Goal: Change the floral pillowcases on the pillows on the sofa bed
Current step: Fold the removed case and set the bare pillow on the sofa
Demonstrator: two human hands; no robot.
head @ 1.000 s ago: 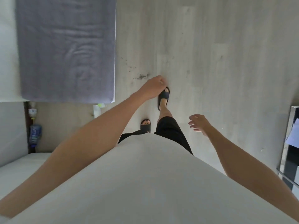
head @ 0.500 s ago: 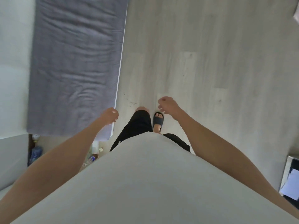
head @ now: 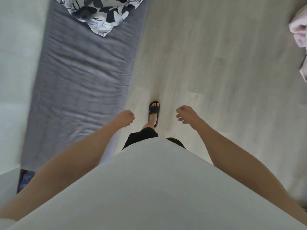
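Note:
A pillow in a black-and-white floral pillowcase lies at the far end of the grey sofa bed, partly cut off by the top edge. My left hand hangs beside the bed's near right edge with fingers loosely curled and holds nothing. My right hand hangs over the floor, also loosely curled and holding nothing. Both hands are well short of the pillow.
Pale wood floor runs ahead on the right of the bed. A pinkish bundle of cloth sits at the right edge. A white wall borders the bed's left side. A blue bottle stands at the bed's near end.
I have walked forward along the bed, so the floral pillow and the pinkish cloth have come into view. Both arms swung with the steps; neither hand took hold of anything.

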